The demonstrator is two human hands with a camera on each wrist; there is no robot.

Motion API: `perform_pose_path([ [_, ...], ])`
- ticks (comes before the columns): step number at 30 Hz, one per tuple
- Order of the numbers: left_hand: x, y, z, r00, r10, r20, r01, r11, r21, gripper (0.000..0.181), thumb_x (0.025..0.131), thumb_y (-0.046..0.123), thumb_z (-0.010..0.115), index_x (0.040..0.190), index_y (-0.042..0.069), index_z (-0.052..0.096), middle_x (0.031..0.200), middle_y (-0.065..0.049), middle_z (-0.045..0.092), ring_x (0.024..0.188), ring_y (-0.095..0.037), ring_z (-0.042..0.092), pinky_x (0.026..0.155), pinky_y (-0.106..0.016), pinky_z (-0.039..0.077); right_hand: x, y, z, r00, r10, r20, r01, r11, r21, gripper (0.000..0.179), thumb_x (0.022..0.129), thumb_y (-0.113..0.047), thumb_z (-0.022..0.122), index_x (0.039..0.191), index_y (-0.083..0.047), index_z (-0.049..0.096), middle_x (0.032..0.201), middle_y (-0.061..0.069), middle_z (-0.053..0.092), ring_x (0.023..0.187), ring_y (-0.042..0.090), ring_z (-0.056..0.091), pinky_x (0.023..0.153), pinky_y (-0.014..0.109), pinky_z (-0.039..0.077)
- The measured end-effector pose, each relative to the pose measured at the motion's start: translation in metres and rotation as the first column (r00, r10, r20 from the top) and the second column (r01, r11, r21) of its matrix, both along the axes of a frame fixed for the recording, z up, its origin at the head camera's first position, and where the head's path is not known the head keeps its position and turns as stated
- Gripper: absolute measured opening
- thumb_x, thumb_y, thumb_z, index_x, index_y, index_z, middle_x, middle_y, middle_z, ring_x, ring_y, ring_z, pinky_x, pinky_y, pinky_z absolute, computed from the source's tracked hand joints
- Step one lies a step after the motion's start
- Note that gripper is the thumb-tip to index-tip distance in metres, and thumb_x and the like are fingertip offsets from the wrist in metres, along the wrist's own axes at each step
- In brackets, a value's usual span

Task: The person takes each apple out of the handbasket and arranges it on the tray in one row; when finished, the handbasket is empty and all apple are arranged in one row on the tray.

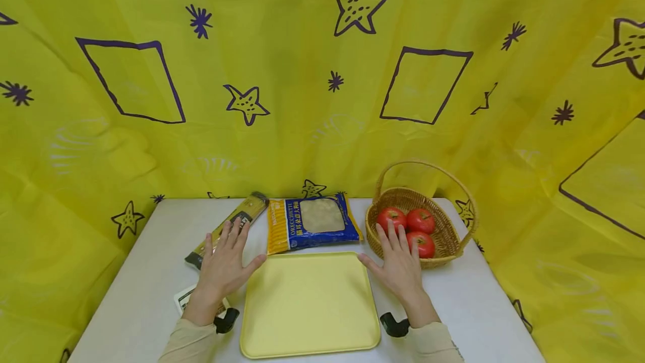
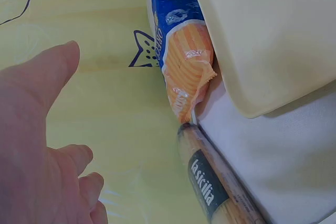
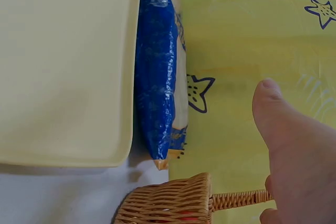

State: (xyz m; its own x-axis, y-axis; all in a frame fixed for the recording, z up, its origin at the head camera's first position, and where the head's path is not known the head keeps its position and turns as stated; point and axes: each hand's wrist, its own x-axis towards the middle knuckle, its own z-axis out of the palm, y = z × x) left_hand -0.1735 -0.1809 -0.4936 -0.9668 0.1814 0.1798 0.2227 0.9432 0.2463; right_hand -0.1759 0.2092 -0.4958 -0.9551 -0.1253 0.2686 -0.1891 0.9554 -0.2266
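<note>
In the head view my left hand (image 1: 221,270) is held with fingers spread and nothing in its grasp, overlapping a long pack of spaghetti (image 1: 258,201). My right hand (image 1: 400,268) is likewise spread and holds nothing; its fingertips overlap the front of a wicker basket (image 1: 448,234) of red apples (image 1: 421,220). Between the hands lies a pale yellow tray (image 1: 311,307). Behind the tray is a blue and orange bag of orecchiette pasta (image 1: 322,217). Partly hidden under the left wrist is a small white-edged item (image 1: 182,297).
A white table (image 1: 146,279) bears all these things. Yellow cloth (image 1: 292,144) with purple stars hangs behind and at both sides of it. The basket's tall handle (image 1: 428,164) arches above its rim at the right.
</note>
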Motion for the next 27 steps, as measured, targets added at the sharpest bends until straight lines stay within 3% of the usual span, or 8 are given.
perform_pose_path([
  [5, 0.000, 0.000, -0.001, 1.000, -0.019, 0.005, 0.019, 1.000, 0.023, 0.093, 0.091, 0.066, 0.049, 0.157, 0.008, 0.018, 0.161, -0.017, 0.011, 0.146, -0.033, 0.002, 0.112, -0.060, -0.010, 0.001, 0.002, 0.001, 1.000, -0.003, -0.008, 0.003, 1.000, -0.016, 0.090, 0.087, -0.067, 0.055, 0.155, -0.013, 0.030, 0.158, 0.016, 0.021, 0.144, 0.038, 0.015, 0.111, 0.065, 0.009],
  [9, 0.004, -0.002, -0.003, 0.997, -0.075, -0.019, 0.077, 0.989, 0.130, 0.102, 0.088, 0.064, 0.057, 0.156, 0.002, 0.013, 0.161, -0.019, 0.007, 0.146, -0.034, 0.002, 0.112, -0.064, 0.001, 0.000, 0.005, 0.003, 1.000, -0.005, -0.011, 0.004, 0.999, -0.038, 0.090, 0.088, -0.066, 0.056, 0.155, -0.011, 0.030, 0.158, 0.017, 0.021, 0.144, 0.038, 0.015, 0.111, 0.065, 0.011],
  [12, 0.011, -0.004, -0.005, 0.995, -0.099, -0.020, 0.101, 0.963, 0.249, 0.112, 0.084, 0.061, 0.066, 0.155, -0.002, 0.007, 0.160, -0.021, 0.004, 0.145, -0.038, 0.005, 0.112, -0.063, 0.012, -0.003, 0.009, 0.007, 1.000, -0.003, -0.003, 0.002, 0.998, -0.061, 0.090, 0.088, -0.064, 0.056, 0.154, -0.009, 0.029, 0.157, 0.019, 0.023, 0.144, 0.039, 0.014, 0.111, 0.064, 0.012],
  [16, 0.024, -0.007, -0.011, 0.997, -0.079, -0.001, 0.073, 0.928, 0.364, 0.120, 0.079, 0.058, 0.073, 0.155, 0.000, 0.001, 0.160, -0.022, 0.002, 0.143, -0.044, 0.010, 0.110, -0.062, 0.021, -0.008, 0.015, 0.011, 1.000, 0.000, 0.004, 0.000, 0.997, -0.080, 0.090, 0.089, -0.062, 0.058, 0.152, -0.003, 0.031, 0.156, 0.023, 0.024, 0.143, 0.041, 0.015, 0.112, 0.063, 0.013],
  [21, 0.040, -0.010, -0.021, 0.999, -0.030, 0.022, 0.016, 0.887, 0.462, 0.125, 0.074, 0.050, 0.082, 0.156, 0.004, 0.000, 0.159, -0.023, 0.007, 0.140, -0.048, 0.017, 0.108, -0.065, 0.023, -0.015, 0.024, 0.017, 1.000, 0.016, 0.000, -0.016, 0.993, -0.120, 0.090, 0.090, -0.058, 0.060, 0.152, 0.000, 0.030, 0.156, 0.025, 0.023, 0.142, 0.044, 0.018, 0.111, 0.063, 0.017],
  [27, 0.057, -0.010, -0.035, 0.998, -0.007, 0.058, -0.027, 0.821, 0.570, 0.124, 0.071, 0.043, 0.086, 0.157, 0.008, 0.004, 0.156, -0.027, 0.016, 0.137, -0.051, 0.024, 0.105, -0.067, 0.025, -0.025, 0.036, 0.026, 0.998, 0.054, -0.014, -0.056, 0.956, -0.288, 0.089, 0.089, -0.049, 0.067, 0.150, 0.004, 0.030, 0.153, 0.028, 0.026, 0.136, 0.047, 0.029, 0.103, 0.068, 0.029],
])
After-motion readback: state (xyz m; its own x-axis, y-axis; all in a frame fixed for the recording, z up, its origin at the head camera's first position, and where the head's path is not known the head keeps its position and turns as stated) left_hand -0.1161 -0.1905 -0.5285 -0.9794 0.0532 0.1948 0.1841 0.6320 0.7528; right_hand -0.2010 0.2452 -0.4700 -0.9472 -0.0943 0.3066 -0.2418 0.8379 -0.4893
